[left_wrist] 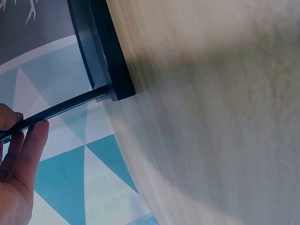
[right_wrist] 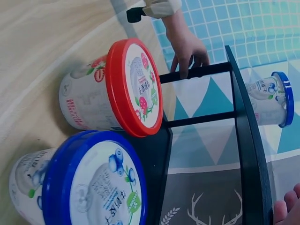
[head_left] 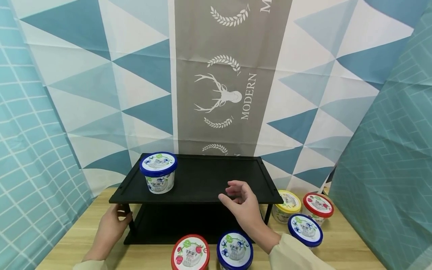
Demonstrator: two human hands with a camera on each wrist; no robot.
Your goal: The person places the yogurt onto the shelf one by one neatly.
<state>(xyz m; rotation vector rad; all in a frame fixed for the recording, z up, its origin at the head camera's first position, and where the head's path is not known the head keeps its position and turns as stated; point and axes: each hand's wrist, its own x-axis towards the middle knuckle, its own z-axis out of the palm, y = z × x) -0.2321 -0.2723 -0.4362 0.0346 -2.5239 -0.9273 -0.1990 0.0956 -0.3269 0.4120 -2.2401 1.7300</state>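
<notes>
A black two-tier shelf rack stands on the wooden table. My left hand grips its front left post, thumb on one side and fingers on the other. On the upper tier, at the left, sits a blue-lidded tub with blueberry pictures. My right hand is at the upper tier's front edge toward the right, fingers loosely bent, holding nothing. Before the rack stand a red-lidded strawberry tub and another blue-lidded tub, both larger in the right wrist view.
Right of the rack are a yellow-lidded tub, a red-lidded tub and a blue-lidded tub, close together. A patterned cloth hangs behind the rack, with blue tiled cloth at the left.
</notes>
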